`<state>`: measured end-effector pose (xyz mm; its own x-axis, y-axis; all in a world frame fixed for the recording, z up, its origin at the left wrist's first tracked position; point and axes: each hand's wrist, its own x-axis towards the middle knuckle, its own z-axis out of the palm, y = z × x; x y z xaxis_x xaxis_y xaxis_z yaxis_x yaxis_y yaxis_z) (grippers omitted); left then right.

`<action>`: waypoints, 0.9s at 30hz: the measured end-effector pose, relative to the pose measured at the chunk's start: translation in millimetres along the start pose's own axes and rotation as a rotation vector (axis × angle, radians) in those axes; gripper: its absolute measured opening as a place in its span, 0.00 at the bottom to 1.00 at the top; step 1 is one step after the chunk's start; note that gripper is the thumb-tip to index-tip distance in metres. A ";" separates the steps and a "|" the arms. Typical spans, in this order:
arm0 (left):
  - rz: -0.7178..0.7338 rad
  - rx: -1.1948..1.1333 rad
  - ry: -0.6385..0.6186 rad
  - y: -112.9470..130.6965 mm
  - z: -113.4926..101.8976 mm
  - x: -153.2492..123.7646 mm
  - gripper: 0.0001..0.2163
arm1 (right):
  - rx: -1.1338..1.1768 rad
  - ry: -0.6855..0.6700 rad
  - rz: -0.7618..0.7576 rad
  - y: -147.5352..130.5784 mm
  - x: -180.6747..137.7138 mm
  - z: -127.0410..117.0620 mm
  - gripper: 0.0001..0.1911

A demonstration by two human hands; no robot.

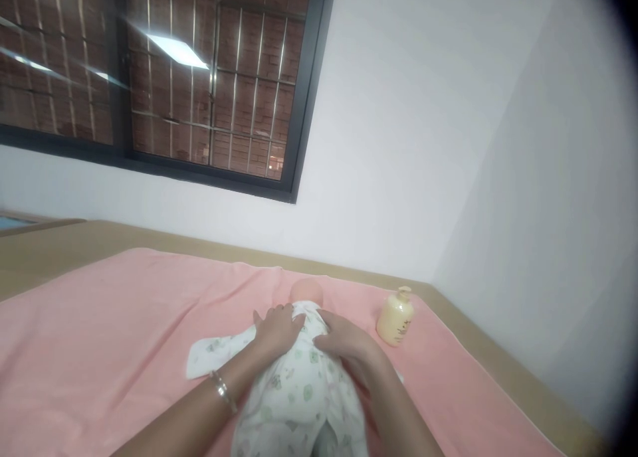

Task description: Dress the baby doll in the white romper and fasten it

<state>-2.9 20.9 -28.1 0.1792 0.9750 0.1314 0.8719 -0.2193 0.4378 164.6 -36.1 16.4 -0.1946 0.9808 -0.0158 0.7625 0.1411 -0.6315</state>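
Note:
A baby-sized figure, which looks like a doll, lies in the middle with its smooth, bare head [306,291] pointing away from me. It wears a white baby suit [294,384] with a green and grey print, and one sleeve [219,352] is spread out to the left. My left hand [278,327] rests on the suit's upper left side, fingers stretched out and thumb apart. On the opposite side, my right hand [343,337] touches the suit near the shoulder, thumb apart from the fingers. The right fingertips are partly hidden.
A pink blanket [164,324] covers the tan padded surface [194,242]. A cream pump bottle [395,317] stands upright at the right of the figure. Behind are a white wall [389,145] and a dark-framed barred window [295,145].

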 end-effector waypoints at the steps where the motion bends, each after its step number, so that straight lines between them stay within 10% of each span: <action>1: 0.003 -0.002 0.001 -0.1 0.0 -0.1 0.23 | 0.021 -0.030 -0.038 0.9 -0.3 -0.8 0.28; 20: 0.133 0.065 -0.164 13.8 -11.1 -25.6 0.36 | -0.129 0.240 0.057 10.6 19.9 27.7 0.19; 27: 0.119 -0.008 -0.076 9.3 -11.6 -18.6 0.23 | -0.221 0.289 0.164 12.7 28.6 36.4 0.18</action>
<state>-3.5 0.3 -16.2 0.3152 0.9420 0.1152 0.8389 -0.3333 0.4303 146.3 -11.1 -20.3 0.0981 0.9858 0.1362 0.8894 -0.0255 -0.4565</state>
